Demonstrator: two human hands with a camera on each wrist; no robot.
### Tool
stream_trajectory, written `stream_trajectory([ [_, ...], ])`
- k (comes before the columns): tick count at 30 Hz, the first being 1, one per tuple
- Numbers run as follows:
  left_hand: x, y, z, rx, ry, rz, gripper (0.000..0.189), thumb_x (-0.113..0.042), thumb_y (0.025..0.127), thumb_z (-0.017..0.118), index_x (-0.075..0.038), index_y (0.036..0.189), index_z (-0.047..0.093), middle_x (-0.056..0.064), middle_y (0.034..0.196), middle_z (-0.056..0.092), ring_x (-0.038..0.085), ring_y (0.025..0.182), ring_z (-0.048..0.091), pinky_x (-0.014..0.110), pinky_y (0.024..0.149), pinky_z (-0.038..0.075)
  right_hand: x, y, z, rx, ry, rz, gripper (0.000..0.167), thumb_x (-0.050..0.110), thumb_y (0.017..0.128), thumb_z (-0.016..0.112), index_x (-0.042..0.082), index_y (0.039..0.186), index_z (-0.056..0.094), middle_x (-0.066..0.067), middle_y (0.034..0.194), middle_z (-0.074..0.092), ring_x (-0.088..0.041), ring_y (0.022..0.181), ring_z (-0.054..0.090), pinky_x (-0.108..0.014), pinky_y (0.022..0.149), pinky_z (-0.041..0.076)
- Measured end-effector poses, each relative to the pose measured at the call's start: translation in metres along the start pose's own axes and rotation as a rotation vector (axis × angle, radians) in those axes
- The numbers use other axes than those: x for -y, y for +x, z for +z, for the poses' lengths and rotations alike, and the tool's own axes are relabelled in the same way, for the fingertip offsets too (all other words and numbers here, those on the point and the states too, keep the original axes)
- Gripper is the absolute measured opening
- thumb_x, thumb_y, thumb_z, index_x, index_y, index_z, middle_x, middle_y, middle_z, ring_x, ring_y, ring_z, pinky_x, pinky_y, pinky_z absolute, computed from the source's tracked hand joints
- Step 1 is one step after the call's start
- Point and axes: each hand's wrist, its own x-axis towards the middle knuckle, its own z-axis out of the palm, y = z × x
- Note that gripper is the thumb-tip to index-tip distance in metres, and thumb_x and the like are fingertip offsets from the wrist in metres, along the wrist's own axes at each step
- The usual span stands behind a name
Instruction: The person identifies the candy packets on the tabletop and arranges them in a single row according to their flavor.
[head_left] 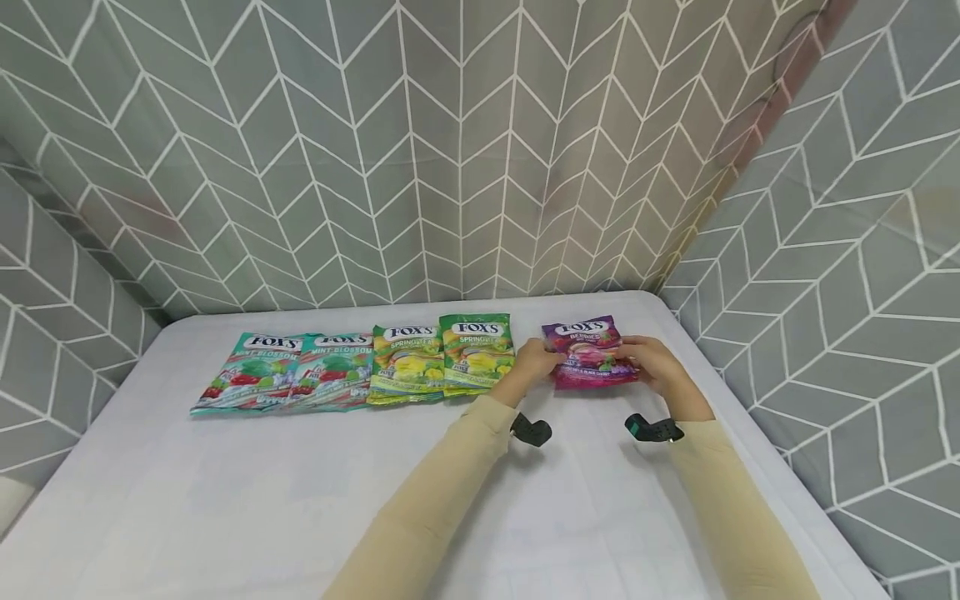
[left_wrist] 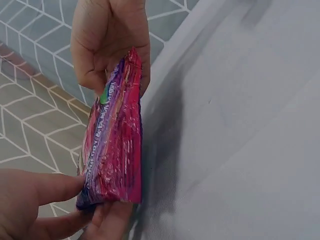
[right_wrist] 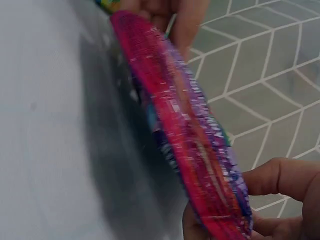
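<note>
A purple and pink Fox's Berries candy bag (head_left: 585, 354) is held between both hands at the right of the row. My left hand (head_left: 531, 364) pinches its left edge, thumb on the printed front and fingers behind. On the opposite edge, my right hand (head_left: 660, 368) grips the bag the same way. From the left wrist view the candy bag (left_wrist: 120, 145) appears edge-on, tilted up, with a shadow on the cloth beside it. The right wrist view shows the bag's crimped pink bottom edge (right_wrist: 167, 110) slightly bowed between the hands.
Left of the hands lie two green-yellow Fox's Spring Tea bags (head_left: 478, 354) and two teal Mint Blossom bags (head_left: 251, 372), side by side on the white-covered table (head_left: 262, 500). Grey chevron-patterned curtain (head_left: 420, 167) rises behind the table and along both sides.
</note>
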Motion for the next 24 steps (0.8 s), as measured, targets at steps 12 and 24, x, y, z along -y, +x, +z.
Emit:
stream_trajectory([
  [12, 0.011, -0.048, -0.052, 0.040, -0.311, 0.017, 0.044, -0.011, 0.085, 0.074, 0.000, 0.124, 0.056, 0.015, 0.100, 0.068, 0.025, 0.078, 0.068, 0.031, 0.066, 0.056, 0.019, -0.027, 0.033, 0.171, 0.033, -0.111, 0.076, 0.006, 0.091, 0.058, -0.003, 0.151, 0.012, -0.027, 0.146, 0.028, -0.034, 0.121, 0.042, -0.038, 0.099, 0.044],
  [24, 0.024, -0.086, -0.104, -0.028, -0.253, 0.083, 0.047, -0.010, 0.085, 0.074, -0.003, 0.127, 0.055, 0.018, 0.112, 0.066, 0.027, 0.093, 0.066, 0.033, 0.069, 0.057, 0.043, -0.037, 0.081, 0.236, -0.137, -0.229, 0.074, 0.001, 0.086, 0.061, -0.008, 0.147, 0.020, -0.032, 0.143, 0.035, -0.043, 0.123, 0.044, -0.051, 0.100, 0.040],
])
